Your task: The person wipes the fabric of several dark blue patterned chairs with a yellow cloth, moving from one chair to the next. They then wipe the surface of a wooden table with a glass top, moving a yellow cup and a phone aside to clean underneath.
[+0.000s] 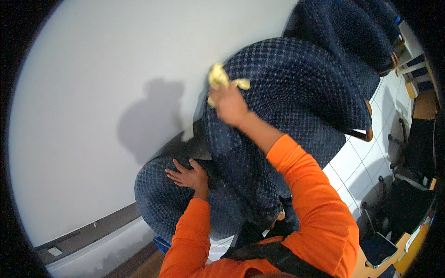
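A yellow cloth [218, 75] is bunched under my right hand [230, 105], which is closed on it. The cloth presses against the upper left edge of a rounded armchair [296, 60] covered in dark blue checked fabric. My left hand [189, 178] lies with its fingers spread on the backrest of a nearer chair [160, 190] in the same fabric. Nothing is held in that hand. Orange sleeves cover both my forearms.
A pale wall [102, 55] runs along the left behind the chairs, with a dark baseboard strip [88, 236] below. Another checked chair [343, 28] stands farther off. White floor tiles [352, 157] show at right, beside black office chairs [419, 148] and wooden furniture.
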Available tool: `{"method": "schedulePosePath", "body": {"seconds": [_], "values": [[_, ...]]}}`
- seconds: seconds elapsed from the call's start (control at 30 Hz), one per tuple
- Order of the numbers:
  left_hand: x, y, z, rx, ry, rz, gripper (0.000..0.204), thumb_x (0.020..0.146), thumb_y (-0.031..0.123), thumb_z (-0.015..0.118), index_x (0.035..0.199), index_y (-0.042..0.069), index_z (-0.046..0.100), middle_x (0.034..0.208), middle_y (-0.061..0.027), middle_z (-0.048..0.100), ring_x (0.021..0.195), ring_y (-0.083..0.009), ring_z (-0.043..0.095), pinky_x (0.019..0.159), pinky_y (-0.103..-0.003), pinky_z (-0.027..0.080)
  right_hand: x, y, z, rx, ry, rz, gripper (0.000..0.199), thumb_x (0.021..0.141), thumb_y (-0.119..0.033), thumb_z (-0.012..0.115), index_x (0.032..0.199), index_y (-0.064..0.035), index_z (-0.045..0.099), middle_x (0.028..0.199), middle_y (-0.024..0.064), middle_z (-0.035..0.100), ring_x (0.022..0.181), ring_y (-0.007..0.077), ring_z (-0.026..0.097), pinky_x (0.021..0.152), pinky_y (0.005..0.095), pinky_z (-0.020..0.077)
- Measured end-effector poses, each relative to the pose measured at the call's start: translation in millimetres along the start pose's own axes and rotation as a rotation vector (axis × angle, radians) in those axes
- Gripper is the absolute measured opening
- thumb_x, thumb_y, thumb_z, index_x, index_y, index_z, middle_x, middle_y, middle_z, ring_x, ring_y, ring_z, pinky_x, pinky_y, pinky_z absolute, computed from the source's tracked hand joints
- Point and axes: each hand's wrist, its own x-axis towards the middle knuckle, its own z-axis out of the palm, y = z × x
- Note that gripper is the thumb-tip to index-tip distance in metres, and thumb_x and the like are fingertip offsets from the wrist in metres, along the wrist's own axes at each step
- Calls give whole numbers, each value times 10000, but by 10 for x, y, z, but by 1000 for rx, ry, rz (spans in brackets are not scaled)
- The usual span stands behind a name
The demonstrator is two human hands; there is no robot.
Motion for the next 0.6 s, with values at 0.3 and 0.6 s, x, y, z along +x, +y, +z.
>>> {"method": "schedulePosePath", "body": {"seconds": [0.3, 0.6], "values": [[52, -148, -95, -25, -25, -26, 630, 871, 422, 513, 1424, 150, 383, 1530, -264, 107, 1401, -467, 108, 1075, -641, 151, -1017, -1065, -462, 630, -389, -78, 459, 697, -30, 600, 1150, -98, 613, 1163, 147, 608, 1059, 350, 565, 953, 453, 426], [51, -91, -61, -109, -25, 24, 579, 881, 410, 485, 1392, 142, 434, 1519, -276, 133, 1392, -469, 134, 1039, -678, 174, 397, -608, -12, -444, -330, 176, 303, 787, -176, 564, 1051, -79, 675, 1205, 137, 584, 1191, 304, 491, 1010, 483, 335]]}}
